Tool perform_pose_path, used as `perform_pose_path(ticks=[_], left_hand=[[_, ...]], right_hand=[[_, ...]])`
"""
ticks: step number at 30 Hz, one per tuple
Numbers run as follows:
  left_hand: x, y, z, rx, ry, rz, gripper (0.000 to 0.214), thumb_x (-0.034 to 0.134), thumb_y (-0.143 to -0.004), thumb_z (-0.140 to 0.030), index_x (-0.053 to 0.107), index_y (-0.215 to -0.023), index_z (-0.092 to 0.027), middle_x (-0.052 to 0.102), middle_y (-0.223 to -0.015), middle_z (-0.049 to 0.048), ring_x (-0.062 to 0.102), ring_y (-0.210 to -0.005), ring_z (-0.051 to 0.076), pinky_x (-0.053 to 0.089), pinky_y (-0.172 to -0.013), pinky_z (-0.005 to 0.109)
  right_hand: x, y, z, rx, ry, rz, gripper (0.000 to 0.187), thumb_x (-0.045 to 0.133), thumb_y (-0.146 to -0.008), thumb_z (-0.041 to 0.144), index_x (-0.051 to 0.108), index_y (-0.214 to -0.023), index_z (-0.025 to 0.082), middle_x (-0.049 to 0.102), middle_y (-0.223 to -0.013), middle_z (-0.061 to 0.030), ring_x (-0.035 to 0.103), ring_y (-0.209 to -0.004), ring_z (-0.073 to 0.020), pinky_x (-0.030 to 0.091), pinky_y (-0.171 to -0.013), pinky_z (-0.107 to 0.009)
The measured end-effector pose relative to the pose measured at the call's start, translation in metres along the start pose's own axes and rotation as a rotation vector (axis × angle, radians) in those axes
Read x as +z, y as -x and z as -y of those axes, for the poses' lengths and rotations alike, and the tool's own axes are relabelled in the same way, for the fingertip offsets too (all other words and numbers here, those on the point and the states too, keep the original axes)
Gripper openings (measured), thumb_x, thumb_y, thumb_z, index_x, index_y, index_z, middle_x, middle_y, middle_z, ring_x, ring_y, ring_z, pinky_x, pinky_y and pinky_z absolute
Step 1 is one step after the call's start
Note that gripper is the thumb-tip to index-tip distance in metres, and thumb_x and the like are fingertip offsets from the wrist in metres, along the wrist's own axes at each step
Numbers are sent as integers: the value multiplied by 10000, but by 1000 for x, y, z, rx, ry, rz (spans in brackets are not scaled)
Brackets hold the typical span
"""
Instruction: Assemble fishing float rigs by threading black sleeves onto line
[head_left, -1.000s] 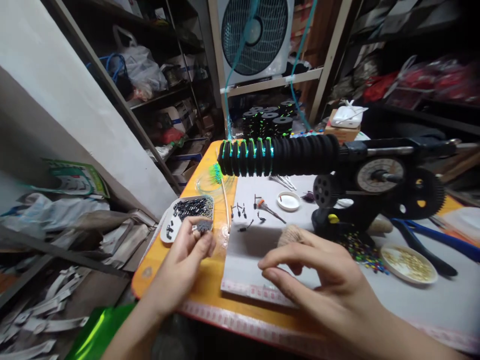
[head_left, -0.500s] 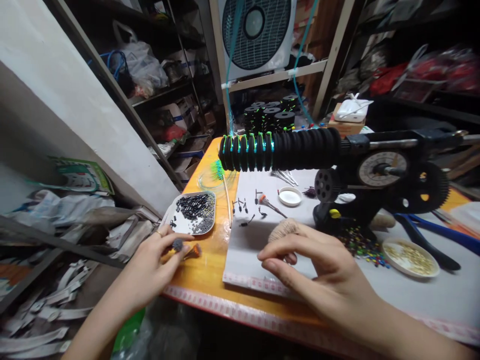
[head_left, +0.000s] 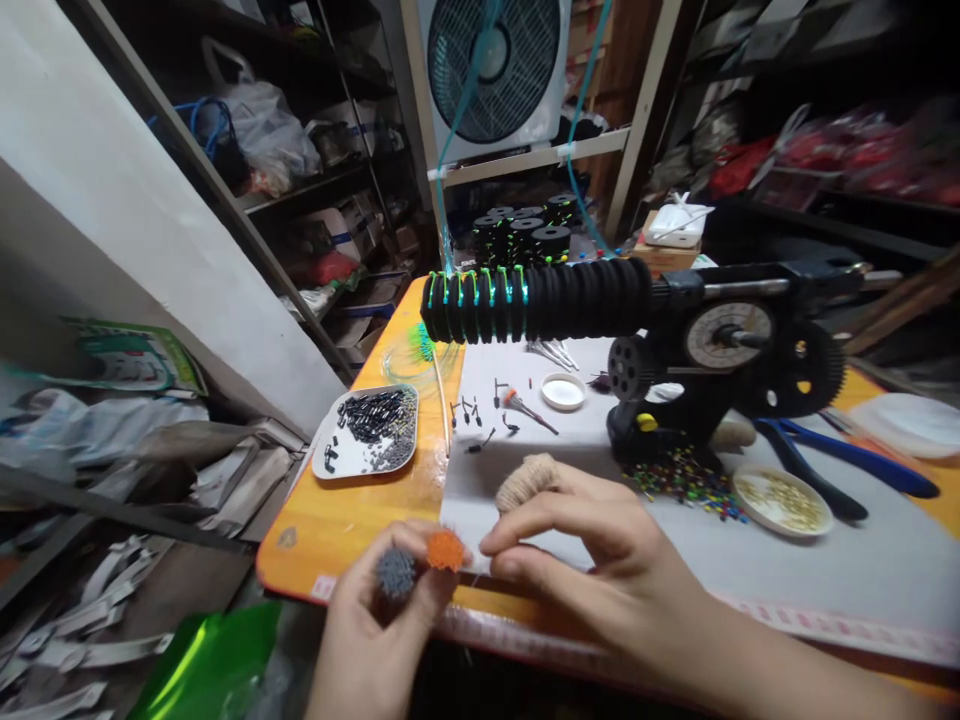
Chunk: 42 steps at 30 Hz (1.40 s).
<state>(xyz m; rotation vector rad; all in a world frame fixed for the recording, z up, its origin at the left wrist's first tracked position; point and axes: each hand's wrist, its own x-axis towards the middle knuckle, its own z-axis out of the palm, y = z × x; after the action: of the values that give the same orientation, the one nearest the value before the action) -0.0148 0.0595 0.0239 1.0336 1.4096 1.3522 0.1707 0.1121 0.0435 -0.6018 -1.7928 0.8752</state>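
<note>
Low over the table's front edge, my left hand (head_left: 379, 625) is closed around two small bundles. One shows a round cluster of grey tips (head_left: 396, 573), the other a cluster of orange tips (head_left: 445, 551). Close by on the right is my right hand (head_left: 600, 565), its thumb and index finger pinched almost at the orange tips. What sits in that pinch, if anything, is too small to make out. A beige ribbed cover (head_left: 529, 483) wraps one finger of that hand. Beyond both hands, a horizontal black ridged roller (head_left: 540, 302) carries green and blue line loops at its left end.
A white tray (head_left: 328, 457) of black and grey small parts lies left. Small black pieces and a brush (head_left: 529, 408) rest on the white sheet. Right of my hands are coloured beads (head_left: 686, 485), a dish of gold bits (head_left: 823, 522), blue-handled pliers (head_left: 862, 460) and the roller's geared stand (head_left: 806, 370).
My left hand has moved right, from beside the tray to my right hand, turning the bundles' tips toward me. The right hand stays pinched. The view has shifted slightly.
</note>
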Motion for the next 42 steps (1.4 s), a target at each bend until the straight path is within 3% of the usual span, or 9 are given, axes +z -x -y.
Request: perform_pose_path(ticks=[3, 6, 11, 15, 19, 25, 32, 42], left_hand=[[28, 12, 15, -84, 231, -104, 362, 858, -699, -486, 647, -748, -195, 652, -660, -11, 601, -635, 142, 479, -609, 208], [43, 13, 20, -44, 265, -178, 390, 884, -657, -497, 667, -773, -194, 650, -673, -21, 597, -636, 131, 496, -612, 198], [50, 14, 15, 17, 129, -255, 428, 861, -628, -589, 673, -695, -210, 685, -700, -9, 639, -674, 150, 539, -676, 221], [48, 17, 25, -47, 92, -371, 500, 878, -577, -610, 736, -824, -198, 761, -847, 51, 713, -823, 226, 572, -763, 277], [48, 19, 33, -46, 167, -344, 456, 871, -610, -588, 730, -799, -198, 749, -803, 45, 705, -784, 213, 573, -740, 273], [48, 19, 18, -18, 349, -320, 383, 887, -635, -518, 672, -631, -201, 585, -607, -30, 527, -574, 94, 443, -521, 148], [46, 21, 12, -23, 315, -384, 403, 908, -581, -534, 679, -647, -208, 583, -617, -23, 514, -570, 110, 418, -518, 182], [52, 19, 13, 21, 337, -341, 392, 893, -634, -504, 647, -601, -202, 544, -593, -28, 471, -559, 101, 391, -500, 177]], right_hand=[[1, 2, -2, 12, -20, -14, 72, 725, -891, 142, 790, -860, 133, 678, -762, -33, 623, -723, -114, 501, -649, -203], [1, 3, -5, 19, -18, -25, 80, 717, -893, 143, 795, -876, 146, 690, -775, -35, 635, -724, -122, 513, -649, -213], [3, 2, -3, 13, 32, -40, 97, 691, -884, 105, 781, -893, 142, 681, -772, -40, 630, -711, -129, 512, -632, -227], [4, 4, 2, -7, 88, -25, 112, 640, -870, 60, 737, -837, 107, 649, -764, -59, 611, -716, -135, 494, -622, -235], [3, 3, 4, -15, 95, -8, 100, 634, -845, 44, 709, -808, 99, 633, -775, -64, 600, -732, -137, 489, -631, -236], [-1, 2, 3, 12, 37, 30, 127, 634, -903, 74, 728, -837, 130, 654, -786, -44, 608, -750, -128, 492, -661, -227], [-3, 0, 3, 117, -16, -10, 135, 635, -936, 130, 723, -847, 180, 664, -817, -18, 628, -776, -127, 494, -699, -232], [-2, -1, 5, 135, -43, -35, 143, 653, -924, 134, 731, -814, 182, 675, -801, -13, 634, -762, -120, 518, -688, -213]])
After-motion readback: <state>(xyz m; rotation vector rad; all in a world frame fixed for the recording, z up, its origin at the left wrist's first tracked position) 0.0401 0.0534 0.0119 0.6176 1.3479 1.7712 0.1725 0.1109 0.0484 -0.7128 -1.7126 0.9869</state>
